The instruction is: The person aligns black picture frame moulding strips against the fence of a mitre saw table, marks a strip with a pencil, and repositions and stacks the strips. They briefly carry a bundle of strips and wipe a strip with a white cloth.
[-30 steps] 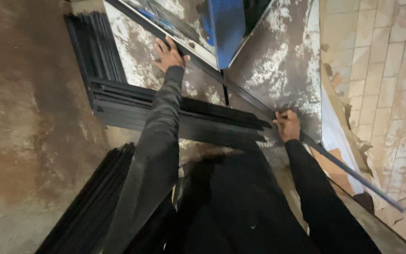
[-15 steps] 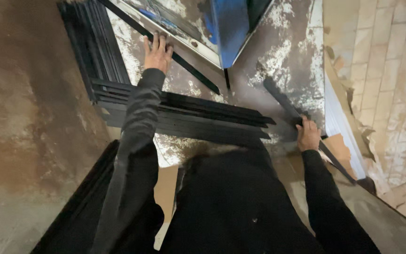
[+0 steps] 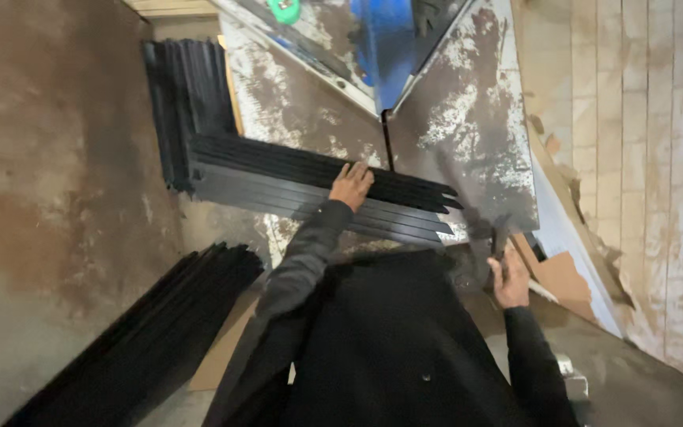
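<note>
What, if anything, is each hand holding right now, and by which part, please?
The right hand grips a dark strip by its near end. The left hand lies flat on the stack of black strips, gripping nothing.

Floor (image 3: 49,182) on the left was brown concrete, stained & patchy, w/ a paler grey stretch toward the bottom edge. Tabletop (image 3: 468,134) was grey, badly worn, w/ white flaking blotches across it. A blue panel (image 3: 393,43) stood at the top centre next to a slanted, glass-like sheet; a small green round thing (image 3: 284,9) sat at the top edge. Right side was a whitish plank wall (image 3: 642,158), boards running lengthwise, scuffed & dirty. Torn brown cardboard pieces (image 3: 563,277) lay along its base; another cardboard sheet (image 3: 227,348) lay flat on the floor, lower centre. Light was dim & flat, no strong shadows.
</note>
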{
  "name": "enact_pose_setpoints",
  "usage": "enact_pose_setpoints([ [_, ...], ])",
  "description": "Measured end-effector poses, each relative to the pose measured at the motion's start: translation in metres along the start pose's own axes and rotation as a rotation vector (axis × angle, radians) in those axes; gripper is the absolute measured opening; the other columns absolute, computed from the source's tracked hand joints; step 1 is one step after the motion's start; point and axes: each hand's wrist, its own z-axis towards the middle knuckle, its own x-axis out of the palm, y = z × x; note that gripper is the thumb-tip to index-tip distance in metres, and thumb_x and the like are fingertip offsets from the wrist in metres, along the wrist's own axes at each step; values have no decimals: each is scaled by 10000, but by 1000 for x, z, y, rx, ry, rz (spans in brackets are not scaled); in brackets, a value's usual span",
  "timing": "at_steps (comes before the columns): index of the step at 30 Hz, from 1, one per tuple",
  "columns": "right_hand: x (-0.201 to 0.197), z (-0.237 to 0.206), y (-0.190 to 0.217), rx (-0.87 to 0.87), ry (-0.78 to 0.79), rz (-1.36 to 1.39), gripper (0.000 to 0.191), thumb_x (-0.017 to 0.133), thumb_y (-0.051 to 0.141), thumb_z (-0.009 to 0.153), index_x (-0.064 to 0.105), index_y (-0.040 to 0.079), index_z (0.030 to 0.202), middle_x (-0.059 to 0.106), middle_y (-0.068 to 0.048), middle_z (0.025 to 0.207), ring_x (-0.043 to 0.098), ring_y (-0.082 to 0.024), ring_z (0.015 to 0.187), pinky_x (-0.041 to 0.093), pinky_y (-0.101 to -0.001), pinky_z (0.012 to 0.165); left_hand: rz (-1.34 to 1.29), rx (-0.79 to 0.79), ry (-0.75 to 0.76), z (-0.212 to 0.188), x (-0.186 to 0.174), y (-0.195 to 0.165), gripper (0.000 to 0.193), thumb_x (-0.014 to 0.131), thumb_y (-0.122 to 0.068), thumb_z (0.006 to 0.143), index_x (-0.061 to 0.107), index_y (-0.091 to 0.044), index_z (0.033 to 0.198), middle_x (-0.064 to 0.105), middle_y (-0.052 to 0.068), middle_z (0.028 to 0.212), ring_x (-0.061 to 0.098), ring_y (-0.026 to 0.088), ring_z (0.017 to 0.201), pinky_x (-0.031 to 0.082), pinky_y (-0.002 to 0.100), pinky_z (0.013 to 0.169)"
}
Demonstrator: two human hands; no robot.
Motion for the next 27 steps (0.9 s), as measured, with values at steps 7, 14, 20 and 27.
enact_pose_setpoints([
  [7,18,-59,96,-258,248,7,467,701,200,952,648,1,1371,689,-214,1094,640,-394,1018,518,-468,900,-1375,-276,201,-95,-175,-136,696,766,-452,875,561,-66,1416,388,171,1624,747,280,1051,616,369,897],
  [14,53,-83,224,-717,360,240,540,759,57,900,594,22,1413,689,-184,1184,682,-375,999,544,-446,843,-960,-630,-176,-220,-278,-169,296,617,-312,1054,605,-81,1238,707,56,871,743,196,756,569,348,688],
  [20,37,-100,253,-650,533,166,697,764,87,917,478,28,1550,680,-188,1254,670,-329,1022,536,-428,850,-633,-989,-707,-335,-355,-171,193,575,-82,899,656,-65,1073,693,54,909,688,142,627,561,312,588],
  [27,29,-55,211,-653,625,167,720,733,166,952,433,24,1591,667,-169,1250,666,-304,1105,523,-424,947,-386,-1374,-1136,-420,-402,-175,158,530,-156,1059,548,-33,1156,763,53,852,642,138,508,539,298,508],
])
